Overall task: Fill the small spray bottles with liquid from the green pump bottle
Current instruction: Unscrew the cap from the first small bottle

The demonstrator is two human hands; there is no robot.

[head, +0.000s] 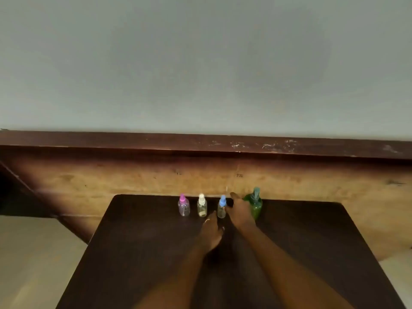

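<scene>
Three small clear spray bottles stand in a row near the far edge of a dark table (138, 253): one with a pink cap (183, 206), one with a white cap (202, 206), one with a blue cap (222, 207). The green pump bottle (256, 205) stands upright to their right. My right hand (239, 211) reaches between the blue-capped bottle and the green bottle, fingers spread, holding nothing. My left hand (210, 233) lies lower, just in front of the blue-capped bottle, fingers apart and holding nothing.
Right behind the table runs a wooden panel (133, 177) with a dark top ledge (200, 143), and a grey wall rises above it. A pale floor (29, 259) shows to the left of the table.
</scene>
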